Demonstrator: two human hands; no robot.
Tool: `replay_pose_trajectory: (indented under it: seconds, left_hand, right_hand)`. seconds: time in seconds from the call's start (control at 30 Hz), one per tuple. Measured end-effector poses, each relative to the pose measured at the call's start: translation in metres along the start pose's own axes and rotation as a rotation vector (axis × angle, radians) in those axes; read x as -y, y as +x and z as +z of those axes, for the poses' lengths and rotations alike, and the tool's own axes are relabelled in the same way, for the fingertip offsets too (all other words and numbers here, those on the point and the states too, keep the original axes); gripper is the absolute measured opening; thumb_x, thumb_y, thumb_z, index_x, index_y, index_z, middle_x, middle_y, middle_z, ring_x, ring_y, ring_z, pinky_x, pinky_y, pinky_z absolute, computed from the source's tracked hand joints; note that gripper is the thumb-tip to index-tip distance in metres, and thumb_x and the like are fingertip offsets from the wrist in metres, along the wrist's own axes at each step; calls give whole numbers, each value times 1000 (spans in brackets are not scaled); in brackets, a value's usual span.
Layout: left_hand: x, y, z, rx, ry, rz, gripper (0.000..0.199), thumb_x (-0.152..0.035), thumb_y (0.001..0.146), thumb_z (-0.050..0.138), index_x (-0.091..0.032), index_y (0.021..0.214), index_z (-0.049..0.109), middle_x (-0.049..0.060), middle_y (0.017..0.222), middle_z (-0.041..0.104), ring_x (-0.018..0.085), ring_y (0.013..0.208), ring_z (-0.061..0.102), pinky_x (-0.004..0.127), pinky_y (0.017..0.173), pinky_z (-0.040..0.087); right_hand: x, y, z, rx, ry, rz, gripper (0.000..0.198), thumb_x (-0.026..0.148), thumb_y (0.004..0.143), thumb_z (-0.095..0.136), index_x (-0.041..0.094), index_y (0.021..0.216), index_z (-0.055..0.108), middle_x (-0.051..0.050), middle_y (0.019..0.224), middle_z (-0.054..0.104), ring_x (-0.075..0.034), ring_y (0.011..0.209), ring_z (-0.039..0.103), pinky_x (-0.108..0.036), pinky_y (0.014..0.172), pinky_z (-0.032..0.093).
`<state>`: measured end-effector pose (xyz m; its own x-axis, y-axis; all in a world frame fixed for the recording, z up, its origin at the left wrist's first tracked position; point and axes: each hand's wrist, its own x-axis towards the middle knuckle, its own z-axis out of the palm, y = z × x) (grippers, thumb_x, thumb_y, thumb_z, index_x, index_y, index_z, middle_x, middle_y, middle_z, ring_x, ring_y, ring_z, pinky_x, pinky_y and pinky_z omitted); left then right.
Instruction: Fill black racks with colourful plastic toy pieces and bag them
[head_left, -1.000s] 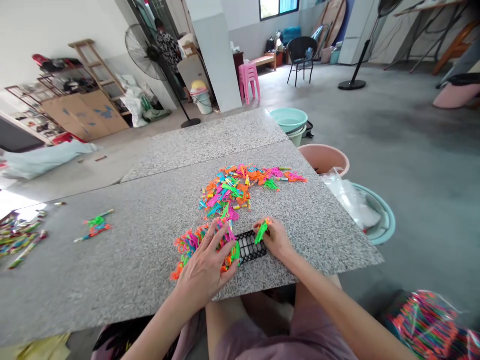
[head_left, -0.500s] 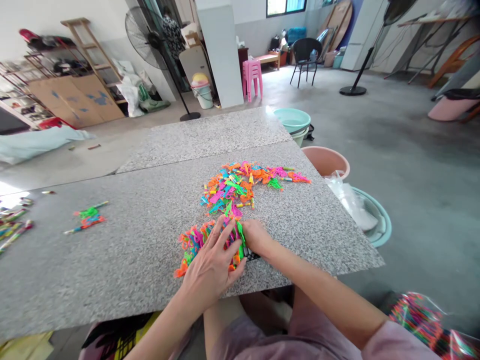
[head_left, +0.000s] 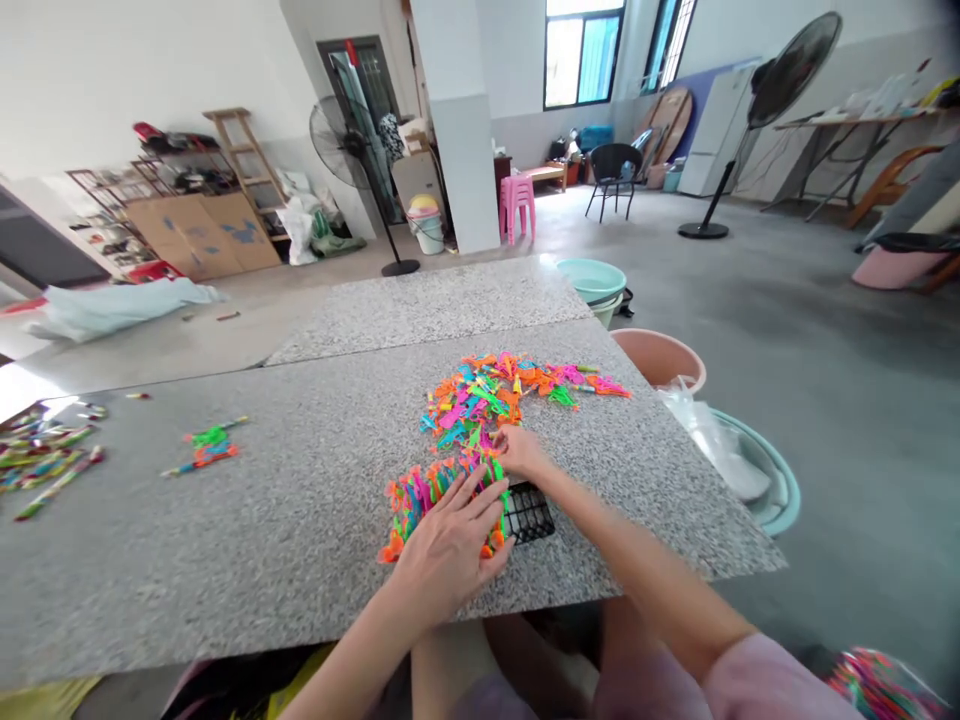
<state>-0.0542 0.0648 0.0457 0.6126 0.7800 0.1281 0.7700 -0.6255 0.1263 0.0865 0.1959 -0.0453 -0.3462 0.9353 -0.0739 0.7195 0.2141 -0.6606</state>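
Observation:
My left hand (head_left: pixel 454 525) lies with its fingers stretched out over a tight row of small bright plastic toys (head_left: pixel 409 505) in orange, green, pink and blue. The row stands in a black grid rack (head_left: pixel 530 512), whose right end shows bare slots. My right hand (head_left: pixel 519 450) is at the far right corner of the row, its fingers bent together; what they pinch is hidden. Just beyond it is a loose pile of similar plastic toys (head_left: pixel 476 400), which trails off to the right.
Shiny striped sticks (head_left: pixel 56 455) lie at the table's left, and a few toys (head_left: pixel 212 445) lie apart nearby. Beside the right edge of the speckled stone table (head_left: pixel 322 400) stand a pink tub (head_left: pixel 660 350) and a green basin (head_left: pixel 784 490) holding a plastic bag (head_left: pixel 712 445).
My right hand has moved from the row's right side to its far corner, uncovering more of the black rack. My left hand stays on the row. The view has tilted up.

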Motion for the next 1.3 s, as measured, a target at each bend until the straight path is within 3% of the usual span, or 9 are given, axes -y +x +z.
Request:
replay_pose_trajectory:
  seconds: [0.2,0.43,0.57,0.67,0.73,0.87,1.0,1.17,1.3]
  left_hand:
    - [4,-13,-9,50,19,-23,26,-28,89,57,-19,112,63,5,142,53,30,140,36,49,112,40]
    - [11,-19,-5,-9,29,21,28,-24,88,54,-17,115,62,7,141,53,30,140,35,50,115,36]
    - [9,-18,-1,-19,41,0,26,-26,90,52,-16,112,62,7,141,53,31,141,33,50,116,35]
    - [7,-18,-2,-17,44,-4,27,-25,91,52,-16,113,61,7,140,54,30,142,32,49,116,36]
    - [6,-17,-3,-18,36,-4,27,-24,90,52,-16,114,61,7,138,55,30,141,33,48,116,36]
    - [5,-16,-3,-18,23,-3,25,-24,90,51,-16,112,62,7,138,55,29,141,34,47,117,35]
    - [5,-16,-2,-8,16,-14,25,-24,91,50,-16,112,61,8,138,55,29,141,34,47,118,32]
    - [4,-16,-3,-27,-24,-21,50,-22,92,50,-21,140,42,5,142,51,28,143,29,48,117,32]
    - [4,-17,-5,11,-30,0,51,-27,92,54,-24,141,43,6,142,50,30,143,28,51,116,32]
  right_hand:
    - [11,20,-6,-25,-91,111,27,32,78,70,9,91,69,-17,91,72,-28,88,68,-28,69,46]
    - [-34,-39,-45,-28,-14,39,10,23,78,65,15,84,67,-4,79,70,-18,74,64,-22,62,40]
    - [-34,-79,-26,-11,293,62,16,23,76,66,17,91,61,2,64,63,-15,58,61,-21,55,41]
    - [-26,-103,-3,86,633,22,22,18,72,67,19,92,58,3,67,64,-14,56,62,-21,53,45]
    - [-17,-114,11,46,727,50,14,19,77,63,19,90,59,1,70,65,-14,57,64,-21,53,46]
    - [1,-123,25,-89,369,78,7,24,77,67,18,76,64,-1,60,64,-17,58,63,-22,55,40]
    - [14,-121,26,-70,-16,18,6,24,78,66,18,76,67,-5,72,70,-20,70,66,-24,61,38]
    - [28,-111,21,55,-189,14,16,18,83,56,19,90,70,-11,86,73,-24,79,67,-26,66,40]
    - [38,-114,25,98,-228,11,22,13,84,54,16,100,68,-14,93,72,-26,84,68,-29,70,43]
